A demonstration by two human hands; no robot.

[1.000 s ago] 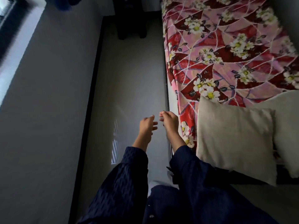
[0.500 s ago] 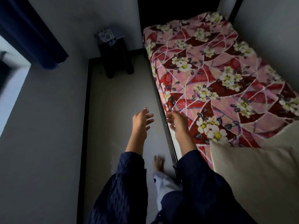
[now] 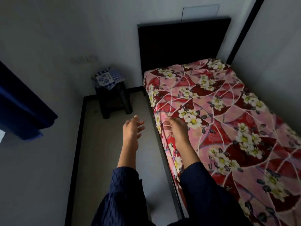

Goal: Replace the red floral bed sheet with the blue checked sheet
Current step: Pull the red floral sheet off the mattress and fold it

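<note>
The red floral bed sheet (image 3: pixel 228 121) covers the whole mattress on the right, reaching a dark headboard (image 3: pixel 182 44). A folded blue checked sheet (image 3: pixel 108 77) lies on top of a dark stool (image 3: pixel 114 100) at the far wall, left of the bed. My left hand (image 3: pixel 132 128) hangs over the floor beside the bed, fingers spread, holding nothing. My right hand (image 3: pixel 175 129) is above the near edge of the floral sheet, fingers loosely curled; whether it touches the sheet is unclear. Both arms wear dark blue sleeves.
A narrow strip of pale floor (image 3: pixel 110 152) runs between the bed's dark side rail and the left wall. A dark blue curtain (image 3: pixel 21 111) hangs at the left. The bed's far side is against the right wall (image 3: pixel 273 62).
My view has tilted up toward the head of the bed, so the pillows have left the frame and the stool and headboard show. Both hands have reached further forward.
</note>
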